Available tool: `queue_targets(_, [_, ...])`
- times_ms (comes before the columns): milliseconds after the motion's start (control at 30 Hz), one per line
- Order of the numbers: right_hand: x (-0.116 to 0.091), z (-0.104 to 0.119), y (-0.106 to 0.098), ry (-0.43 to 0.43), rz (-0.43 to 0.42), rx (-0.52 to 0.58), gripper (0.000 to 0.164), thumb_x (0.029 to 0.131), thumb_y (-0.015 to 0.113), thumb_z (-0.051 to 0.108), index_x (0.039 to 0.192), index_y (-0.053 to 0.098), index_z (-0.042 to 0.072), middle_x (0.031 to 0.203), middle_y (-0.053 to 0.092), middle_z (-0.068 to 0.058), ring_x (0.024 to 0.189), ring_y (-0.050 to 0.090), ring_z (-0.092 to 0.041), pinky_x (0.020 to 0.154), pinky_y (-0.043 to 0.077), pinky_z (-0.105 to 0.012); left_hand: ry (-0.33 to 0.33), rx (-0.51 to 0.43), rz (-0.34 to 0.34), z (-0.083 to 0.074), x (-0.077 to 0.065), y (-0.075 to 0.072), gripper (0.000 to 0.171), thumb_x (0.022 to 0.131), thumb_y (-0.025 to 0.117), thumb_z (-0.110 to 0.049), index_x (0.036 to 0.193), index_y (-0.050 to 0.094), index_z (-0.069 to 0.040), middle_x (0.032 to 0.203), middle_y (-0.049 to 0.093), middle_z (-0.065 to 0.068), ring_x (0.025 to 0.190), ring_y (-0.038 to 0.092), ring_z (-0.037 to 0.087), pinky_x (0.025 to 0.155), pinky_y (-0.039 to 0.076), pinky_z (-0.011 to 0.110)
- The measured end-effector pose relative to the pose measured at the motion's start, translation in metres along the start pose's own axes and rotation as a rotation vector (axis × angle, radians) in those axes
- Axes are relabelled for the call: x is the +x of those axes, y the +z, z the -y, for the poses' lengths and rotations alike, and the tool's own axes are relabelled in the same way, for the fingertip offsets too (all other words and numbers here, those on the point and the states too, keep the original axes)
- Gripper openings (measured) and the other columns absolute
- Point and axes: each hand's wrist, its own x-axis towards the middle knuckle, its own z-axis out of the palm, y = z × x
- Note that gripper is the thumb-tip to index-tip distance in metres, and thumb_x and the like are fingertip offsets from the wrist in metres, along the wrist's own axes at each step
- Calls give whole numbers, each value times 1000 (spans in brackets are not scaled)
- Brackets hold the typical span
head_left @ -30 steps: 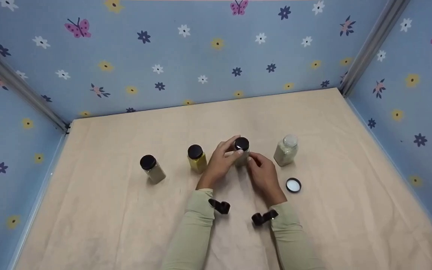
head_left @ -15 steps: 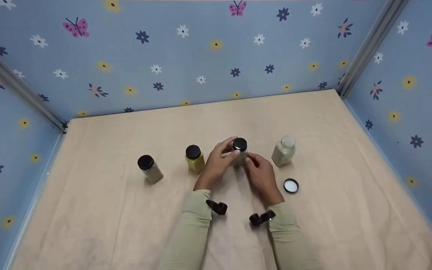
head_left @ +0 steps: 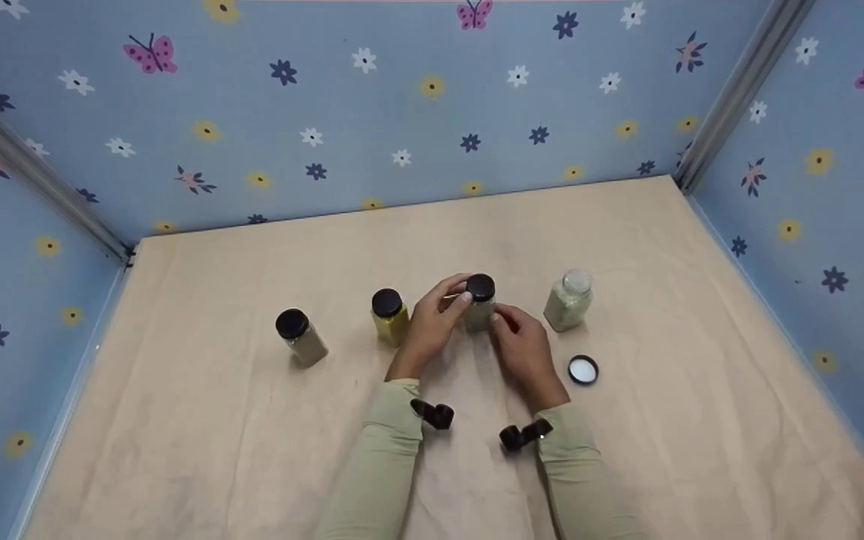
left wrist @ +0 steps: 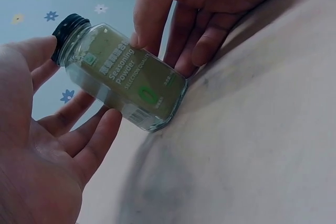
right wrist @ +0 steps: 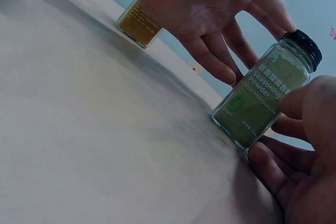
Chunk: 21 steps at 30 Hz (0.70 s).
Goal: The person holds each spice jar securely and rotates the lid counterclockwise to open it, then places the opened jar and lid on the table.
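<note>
A glass seasoning powder jar (left wrist: 128,80) with green powder and a black lid (left wrist: 69,34) stands on the cloth between both hands. My left hand (head_left: 432,322) has its thumb and a finger at the lid, and its lower fingers lie close beside the glass. With thumb and fingers, my right hand (head_left: 526,351) pinches the jar's body from the right, the thumb on the labelled side in the right wrist view. Just right of that hand is a lidless jar (head_left: 568,306) of pale green powder with a whitish top. A loose black lid (head_left: 583,370) lies in front of it, white inside up.
Left of my left hand stands a capped jar of yellow powder (head_left: 391,327). Farther left is another black-lidded jar (head_left: 309,346) with greyish-brown contents. A beige cloth (head_left: 199,420) covers the table, and blue patterned panels (head_left: 372,97) enclose its back and sides.
My left thumb has drawn back slightly to the left along the lid, showing more of the jar. The right hand and the other jars stay put.
</note>
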Motion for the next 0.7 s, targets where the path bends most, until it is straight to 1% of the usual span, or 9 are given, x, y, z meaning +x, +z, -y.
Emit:
queue_targets(100, [-1,-1,0,14,2,-7,33,102,59,27,129,68,10,125,67,-5,121,58,-21,105,43,-39,-2,-38,13,-13,-5,-1,36,104,56,-15,139,58,-6,127,63,11,116,62,23,94,52,46])
queue_targets(200, [-1,-1,-1,14,5,-17,33,102,58,26,129,67,9,126,67,-6,121,58,-21,105,43,-40,12,-71,21,-12,-6,-1,35,104,56,-13,137,58,-5,125,63,12,116,62,23,95,51,50])
queue_targets(333, [-2,-2,-1,22,5,-22,34,103,57,26,130,67,9,126,67,-7,122,58,-21,105,43,-40,28,-92,26,-7,-4,0,34,103,57,-12,136,59,-4,124,63,13,115,63,24,95,51,51])
queue_targets(367, [-2,-2,-1,25,5,-20,34,103,57,26,130,67,8,127,67,-7,122,58,-21,105,43,-40,25,-88,24,-7,-4,0,34,103,58,-12,136,59,-4,124,63,13,115,63,24,95,51,49])
queue_targets(467, [-1,-2,0,23,0,-9,34,102,58,26,130,67,9,126,67,-7,122,58,-21,105,43,-40,27,-66,21,5,1,0,34,103,60,-17,136,60,-11,124,63,10,116,62,22,94,52,42])
queue_targets(600, [0,0,1,13,-5,3,32,102,58,25,129,68,9,125,67,-7,120,59,-22,104,43,-40,32,-18,31,20,8,-3,38,102,61,-23,139,59,-16,126,62,6,119,61,19,94,52,35])
queue_targets(700, [0,1,2,19,6,14,33,102,58,26,130,67,10,127,67,-6,122,58,-22,105,43,-40,26,9,45,18,9,-6,42,102,62,-23,143,56,-15,129,61,7,119,61,21,95,51,34])
